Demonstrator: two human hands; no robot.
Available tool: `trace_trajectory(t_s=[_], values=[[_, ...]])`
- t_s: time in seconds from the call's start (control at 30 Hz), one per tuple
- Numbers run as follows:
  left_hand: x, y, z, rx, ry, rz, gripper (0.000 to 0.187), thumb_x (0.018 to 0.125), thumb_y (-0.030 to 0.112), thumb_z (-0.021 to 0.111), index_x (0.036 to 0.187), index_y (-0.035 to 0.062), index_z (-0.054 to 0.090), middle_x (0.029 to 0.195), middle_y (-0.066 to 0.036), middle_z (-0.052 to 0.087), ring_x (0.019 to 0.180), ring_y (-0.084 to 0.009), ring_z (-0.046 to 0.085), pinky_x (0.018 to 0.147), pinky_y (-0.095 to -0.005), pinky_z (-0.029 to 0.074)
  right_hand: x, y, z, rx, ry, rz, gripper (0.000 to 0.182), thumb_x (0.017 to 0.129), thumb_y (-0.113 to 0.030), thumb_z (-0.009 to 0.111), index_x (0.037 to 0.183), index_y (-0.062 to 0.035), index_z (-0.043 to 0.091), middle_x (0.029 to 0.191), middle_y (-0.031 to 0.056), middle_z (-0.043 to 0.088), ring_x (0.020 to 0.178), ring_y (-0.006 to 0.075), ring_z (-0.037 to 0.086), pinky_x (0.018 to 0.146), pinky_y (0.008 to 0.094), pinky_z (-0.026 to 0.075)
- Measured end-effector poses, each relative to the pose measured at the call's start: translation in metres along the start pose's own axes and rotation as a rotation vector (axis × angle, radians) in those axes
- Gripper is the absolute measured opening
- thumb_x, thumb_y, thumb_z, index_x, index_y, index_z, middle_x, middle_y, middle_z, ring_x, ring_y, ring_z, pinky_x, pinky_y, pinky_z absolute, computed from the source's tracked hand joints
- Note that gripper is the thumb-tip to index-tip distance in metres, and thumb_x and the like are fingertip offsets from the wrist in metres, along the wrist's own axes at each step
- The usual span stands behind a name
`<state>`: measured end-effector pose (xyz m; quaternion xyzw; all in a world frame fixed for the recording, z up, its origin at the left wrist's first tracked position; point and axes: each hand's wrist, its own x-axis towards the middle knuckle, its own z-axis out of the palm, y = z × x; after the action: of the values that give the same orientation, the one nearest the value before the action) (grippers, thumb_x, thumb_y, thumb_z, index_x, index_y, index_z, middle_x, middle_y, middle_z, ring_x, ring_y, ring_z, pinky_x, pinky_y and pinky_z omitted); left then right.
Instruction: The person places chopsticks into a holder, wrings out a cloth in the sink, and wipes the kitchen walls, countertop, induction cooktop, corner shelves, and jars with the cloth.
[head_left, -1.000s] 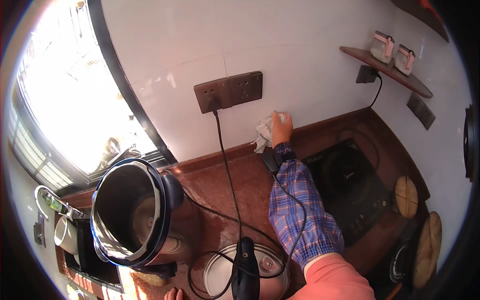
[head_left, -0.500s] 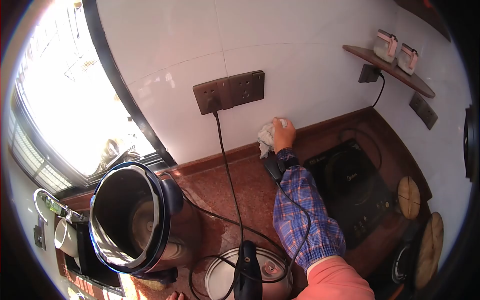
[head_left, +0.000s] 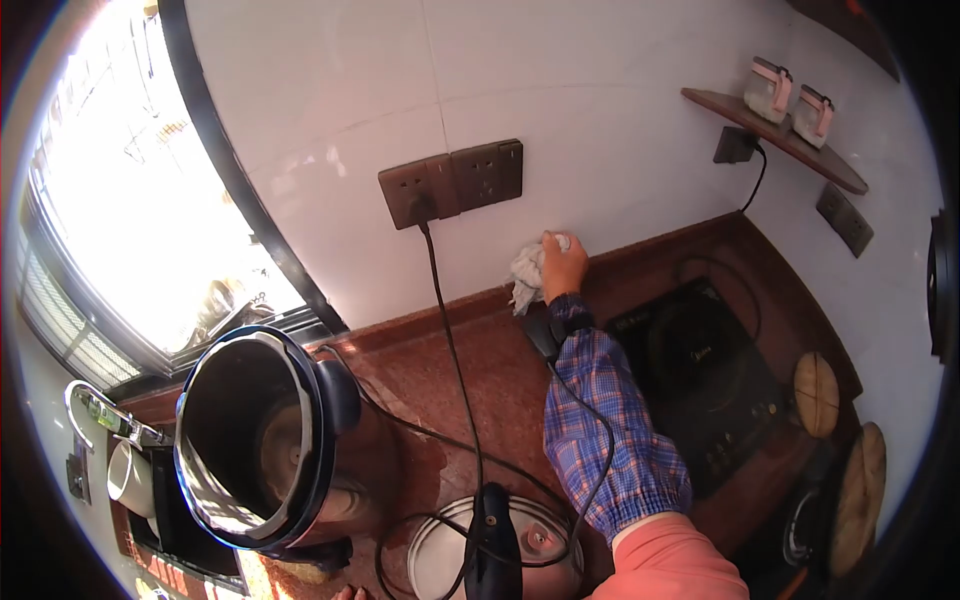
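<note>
My right hand [head_left: 565, 264] is closed round a crumpled white cloth [head_left: 527, 275], pressed to the wall just above the counter's back ledge. A blue plaid sleeve cover [head_left: 615, 430] lies over that forearm, with a black cable draped across it. Only the fingertips of my left hand [head_left: 350, 593] show at the bottom edge, by the counter; whether they hold anything is hidden. An open pressure cooker [head_left: 290, 450] stands at the left. Its round metal lid [head_left: 440, 550] with a black handle lies on the red counter [head_left: 440, 375].
A black induction cooktop [head_left: 700, 375] lies right of my forearm. Wall sockets [head_left: 450, 183] hold a plug whose cable hangs to the counter. At the left are a window, a faucet [head_left: 100, 405] and a sink. A corner shelf [head_left: 780, 135] bears two jars.
The cloth and my right hand have shifted very slightly left and up in view, along with the whole scene. My grip on the cloth looks the same.
</note>
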<state>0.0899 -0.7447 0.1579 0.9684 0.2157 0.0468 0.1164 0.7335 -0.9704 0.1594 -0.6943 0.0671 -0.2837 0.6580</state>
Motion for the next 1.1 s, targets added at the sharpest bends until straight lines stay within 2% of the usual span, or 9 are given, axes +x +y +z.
trace_trajectory(t_s=[0.2, 0.27, 0.4, 0.5, 0.57, 0.7, 0.77, 1.03, 1.1], values=[[0.001, 0.001, 0.001, -0.011, 0.011, -0.005, 0.054, 0.09, 0.028, 0.064, 0.139, 0.0088, 0.05, 0.145, -0.016, 0.043, 0.134, -0.0402, 0.035, 0.111, -0.052, 0.027, 0.004, -0.005, 0.004, 0.019, -0.013, 0.009, 0.033, 0.083, -0.029, 0.072, 0.098, 0.0003, 0.067, 0.095, 0.0215, 0.07, 0.093, 0.0374, 0.067, 0.083, 0.0435, 0.051], [0.0, 0.0, 0.001, -0.002, 0.012, -0.01, 0.054, 0.09, 0.028, 0.064, 0.139, 0.0088, 0.05, 0.145, -0.016, 0.043, 0.134, -0.0401, 0.035, 0.111, -0.0519, 0.027, 0.0, -0.008, 0.0, -0.031, 0.015, -0.063, 0.032, 0.083, -0.028, 0.071, 0.097, 0.0004, 0.067, 0.095, 0.0211, 0.069, 0.093, 0.038, 0.066, 0.083, 0.0442, 0.051], [0.0, -0.002, 0.001, -0.007, 0.018, 0.003, 0.054, 0.089, 0.028, 0.064, 0.138, 0.0088, 0.051, 0.145, -0.016, 0.043, 0.134, -0.0397, 0.035, 0.111, -0.0519, 0.027, -0.001, -0.007, -0.004, -0.118, 0.031, -0.034, 0.03, 0.083, -0.026, 0.071, 0.097, -0.0003, 0.067, 0.095, 0.0207, 0.069, 0.094, 0.0391, 0.065, 0.084, 0.0451, 0.05], [0.001, -0.002, 0.003, -0.006, 0.024, -0.002, 0.055, 0.089, 0.029, 0.063, 0.138, 0.0087, 0.05, 0.145, -0.016, 0.043, 0.134, -0.0396, 0.035, 0.111, -0.0519, 0.027, 0.001, -0.012, 0.001, -0.079, -0.029, -0.123, 0.027, 0.084, -0.023, 0.071, 0.097, -0.0003, 0.066, 0.095, 0.0207, 0.068, 0.094, 0.0404, 0.064, 0.084, 0.0459, 0.05], [-0.002, -0.002, 0.002, -0.007, 0.011, -0.008, 0.055, 0.089, 0.03, 0.063, 0.138, 0.0085, 0.05, 0.145, -0.016, 0.043, 0.134, -0.0396, 0.035, 0.111, -0.052, 0.026, 0.001, -0.005, -0.003, -0.158, 0.052, -0.162, 0.026, 0.084, -0.023, 0.071, 0.096, -0.0002, 0.066, 0.094, 0.0211, 0.068, 0.092, 0.0407, 0.064, 0.084, 0.0453, 0.05], [-0.001, -0.002, 0.001, -0.018, -0.012, -0.02, 0.055, 0.089, 0.029, 0.062, 0.139, 0.0082, 0.05, 0.145, -0.016, 0.043, 0.135, -0.0394, 0.034, 0.112, -0.0522, 0.026, -0.001, -0.012, -0.005, -0.148, 0.058, -0.092, 0.024, 0.084, -0.022, 0.071, 0.093, -0.0004, 0.065, 0.094, 0.0203, 0.067, 0.092, 0.0401, 0.063, 0.083, 0.0448, 0.05], [0.001, -0.002, 0.003, -0.016, -0.003, -0.016, 0.055, 0.089, 0.029, 0.062, 0.139, 0.0081, 0.05, 0.145, -0.016, 0.043, 0.135, -0.0391, 0.034, 0.111, -0.0526, 0.026, -0.002, -0.02, -0.001, -0.157, -0.008, -0.294, 0.023, 0.083, -0.02, 0.072, 0.092, -0.0006, 0.064, 0.093, 0.0196, 0.066, 0.091, 0.0394, 0.063, 0.082, 0.0448, 0.049], [0.0, -0.006, 0.006, 0.008, 0.029, 0.027, 0.057, 0.089, 0.03, 0.062, 0.14, 0.0086, 0.049, 0.145, -0.016, 0.043, 0.134, -0.0388, 0.036, 0.111, -0.0523, 0.026, 0.004, -0.006, 0.001, -0.197, 0.057, -0.332, 0.022, 0.086, -0.021, 0.069, 0.093, -0.0004, 0.065, 0.09, 0.0189, 0.067, 0.087, 0.0373, 0.064, 0.079, 0.043, 0.05], [-0.001, -0.005, 0.002, 0.01, 0.016, 0.017, 0.056, 0.089, 0.03, 0.062, 0.14, 0.0084, 0.049, 0.145, -0.016, 0.043, 0.134, -0.0389, 0.036, 0.111, -0.0523, 0.026, 0.005, 0.0, -0.001, -0.255, 0.07, -0.439, 0.023, 0.086, -0.021, 0.068, 0.096, 0.0001, 0.065, 0.092, 0.0191, 0.067, 0.089, 0.0373, 0.064, 0.081, 0.0433, 0.05]])
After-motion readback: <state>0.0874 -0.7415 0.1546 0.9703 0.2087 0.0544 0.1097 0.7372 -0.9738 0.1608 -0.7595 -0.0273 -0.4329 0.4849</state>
